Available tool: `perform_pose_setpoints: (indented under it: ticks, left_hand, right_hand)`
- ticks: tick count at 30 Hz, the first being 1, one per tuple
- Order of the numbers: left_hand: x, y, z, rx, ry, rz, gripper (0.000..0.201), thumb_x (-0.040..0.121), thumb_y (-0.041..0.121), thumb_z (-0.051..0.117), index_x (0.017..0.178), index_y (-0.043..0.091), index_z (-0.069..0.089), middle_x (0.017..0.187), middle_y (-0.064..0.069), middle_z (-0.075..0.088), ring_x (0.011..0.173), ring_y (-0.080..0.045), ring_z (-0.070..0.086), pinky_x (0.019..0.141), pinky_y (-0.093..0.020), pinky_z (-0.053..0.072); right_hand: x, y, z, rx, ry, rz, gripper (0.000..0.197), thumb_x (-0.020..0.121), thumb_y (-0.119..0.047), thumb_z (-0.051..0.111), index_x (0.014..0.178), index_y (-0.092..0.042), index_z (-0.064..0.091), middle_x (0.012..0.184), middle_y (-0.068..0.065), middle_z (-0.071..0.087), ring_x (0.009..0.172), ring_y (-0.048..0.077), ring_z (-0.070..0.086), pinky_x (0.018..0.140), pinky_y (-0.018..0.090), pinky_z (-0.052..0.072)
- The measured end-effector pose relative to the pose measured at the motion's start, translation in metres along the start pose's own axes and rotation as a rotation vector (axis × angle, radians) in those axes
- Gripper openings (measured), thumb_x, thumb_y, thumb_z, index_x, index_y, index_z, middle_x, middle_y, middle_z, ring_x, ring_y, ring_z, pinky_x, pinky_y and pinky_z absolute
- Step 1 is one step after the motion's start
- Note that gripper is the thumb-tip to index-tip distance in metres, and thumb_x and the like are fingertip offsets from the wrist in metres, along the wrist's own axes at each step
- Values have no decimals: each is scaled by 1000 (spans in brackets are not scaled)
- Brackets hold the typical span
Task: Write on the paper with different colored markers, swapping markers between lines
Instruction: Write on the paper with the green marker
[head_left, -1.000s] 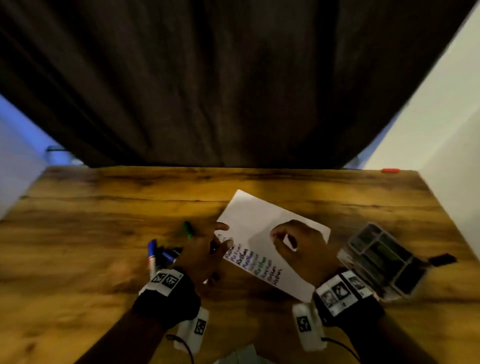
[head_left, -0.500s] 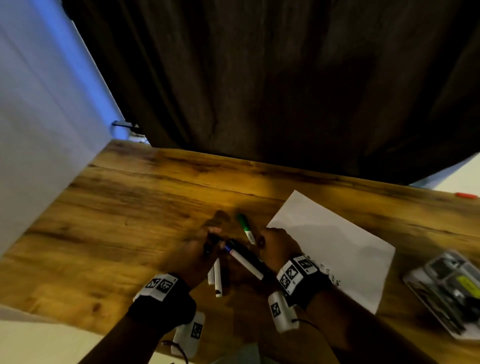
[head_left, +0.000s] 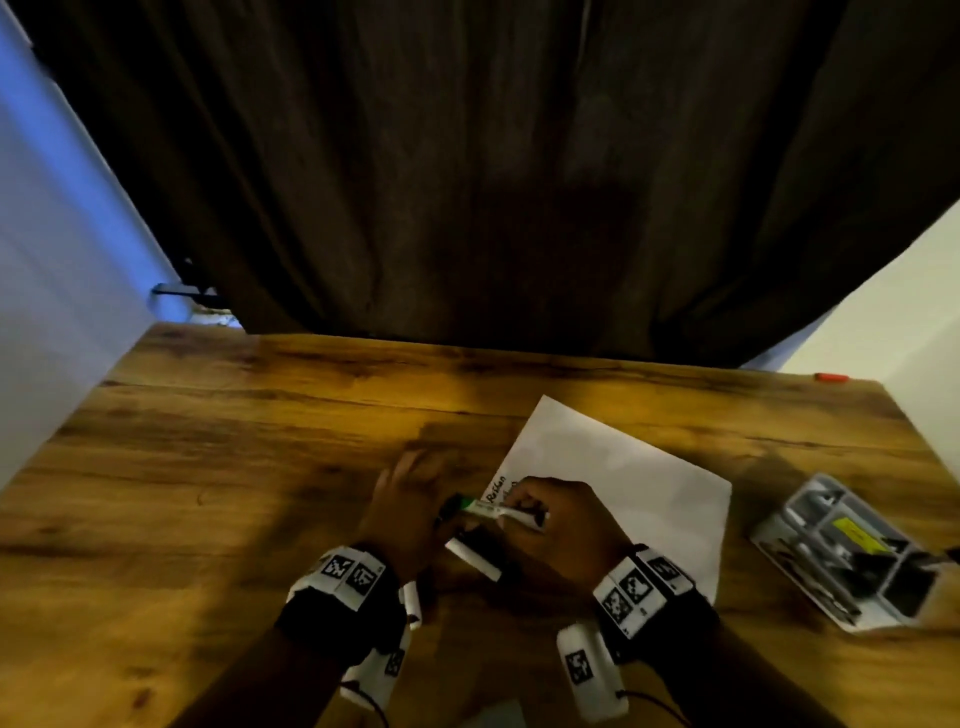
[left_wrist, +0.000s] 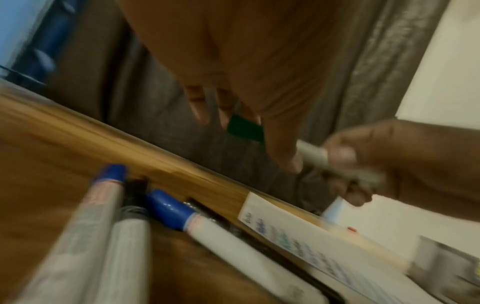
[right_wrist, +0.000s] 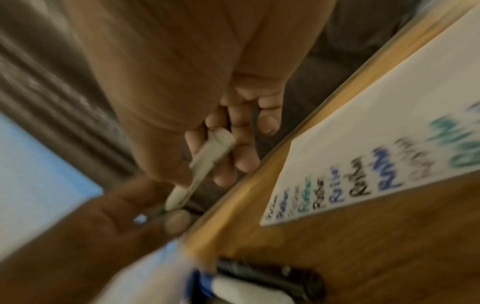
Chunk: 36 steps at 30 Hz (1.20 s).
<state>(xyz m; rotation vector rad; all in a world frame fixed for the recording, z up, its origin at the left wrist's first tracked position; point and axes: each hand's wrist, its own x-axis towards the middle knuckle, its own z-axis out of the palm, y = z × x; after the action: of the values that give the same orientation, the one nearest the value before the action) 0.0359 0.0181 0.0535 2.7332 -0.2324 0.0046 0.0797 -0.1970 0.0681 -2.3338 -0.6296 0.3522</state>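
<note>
dark brown curtain (head_left: 493, 171), wooden table (head_left: 218, 467), pale walls (head_left: 57, 291), dim light

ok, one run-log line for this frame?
step: marker swap | right hand: grips green marker barrel | left hand: pinches green cap | paper: on table

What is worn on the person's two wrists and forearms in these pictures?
Each wrist carries a black band faced with white blocks printed with black square-pattern markers. Under each wrist hangs a white rounded camera unit bearing one such marker, and a thin black cable runs back from it. No sleeves show; both hands are bare.
</note>
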Motion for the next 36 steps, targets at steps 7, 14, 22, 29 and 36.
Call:
perform_pose_setpoints:
  ticks: [7, 14, 22, 29, 36]
  left_hand:
    - [25, 60, 14, -211, -130, 187, 32, 98, 27, 53, 127, 15, 55, 125, -2, 58, 115, -21, 55, 96, -30, 42]
    - [20, 117, 39, -451, -155, 309, 51, 82, 77, 32, 113, 46, 58, 116, -1, 64, 108, -12, 59, 98, -31, 44]
    - [18, 150, 55, -416, -152, 317, 63, 91, 70, 16, 136, 35, 43, 106, -5, 70, 95, -21, 66, 86, -33, 51]
    - [31, 163, 65, -467, -158, 212, 60, 84, 78, 28, 115, 37, 59, 84, 12, 66, 77, -6, 62, 71, -21, 46]
    - [59, 145, 84, -251, -280, -68, 21, 95, 42, 55, 112, 36, 45, 86, 11, 64, 75, -5, 59, 76, -28, 54]
  right_hand:
    - [-54, 14, -52, 217, 238, 120, 11, 84, -36, 72, 93, -30, 70, 88, -14, 73, 82, -1, 68, 74, 18, 57]
    - [-77, 11, -64, 644, 237, 176, 17, 88, -23, 70, 83, -7, 63, 70, 6, 73, 64, 13, 70, 62, 20, 53]
    - [-97, 30, -82, 774, 160, 258, 34, 97, -37, 51, 71, -16, 53, 58, 9, 64, 48, 25, 42, 56, 38, 35]
    - [-101, 54, -105, 835, 107, 190, 42, 95, -31, 49, 88, 10, 54, 56, 18, 50, 43, 16, 50, 42, 22, 39]
    - [-97, 127, -118, 611, 207, 165, 20, 99, -26, 49, 107, -17, 65, 75, 16, 71, 68, 26, 66, 64, 35, 50]
